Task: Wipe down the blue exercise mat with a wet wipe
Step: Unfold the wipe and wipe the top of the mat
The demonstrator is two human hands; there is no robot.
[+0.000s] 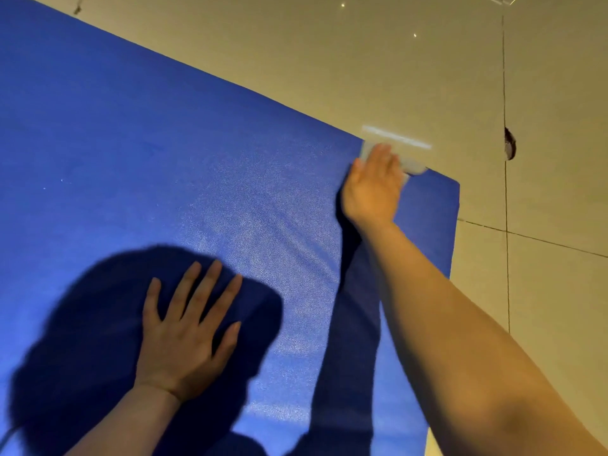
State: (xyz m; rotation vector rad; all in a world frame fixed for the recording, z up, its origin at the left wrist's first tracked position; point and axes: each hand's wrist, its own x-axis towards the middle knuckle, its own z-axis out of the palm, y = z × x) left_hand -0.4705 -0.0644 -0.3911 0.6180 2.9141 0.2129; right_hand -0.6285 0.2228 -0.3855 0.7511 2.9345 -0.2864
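Right hand [373, 185]: stretched far forward on a bare arm, palm down, fingers straight and close together, pressing flat on the wipe [394, 149]. No curl of the fingers round it, only flat pressure from above. Fingertips blurred, so exact placement of each finger not clear

Wipe: pale, partly see-through, lying at the far edge of the mat [164, 143], near its far right corner. One part under the fingers, on the mat; the other part reaching over the edge onto the floor [411, 67]. Blurred, outline not sharp

Left hand [187, 330]: near the camera, palm down, fingers straight and spread wide, lying flat on the mat. Nothing held. Well apart from the right hand, lower and to the left of it

Mat: blue, with fine grainy texture, spread flat on the floor, filling most of the view from the left side to the right arm. Far edge running as a slope from upper left to the right. Soft wrinkles in the surface between the two hands. Large dark rounded shadow under and around the left hand, and a long dark shadow band beside the right arm

Floor: beige glossy tiles with thin dark joints, visible beyond the mat and at the right. One dark chipped spot [510, 143] on a joint line, to the right of the wipe, apart from it. Two small bright light reflections on the tiles farther back
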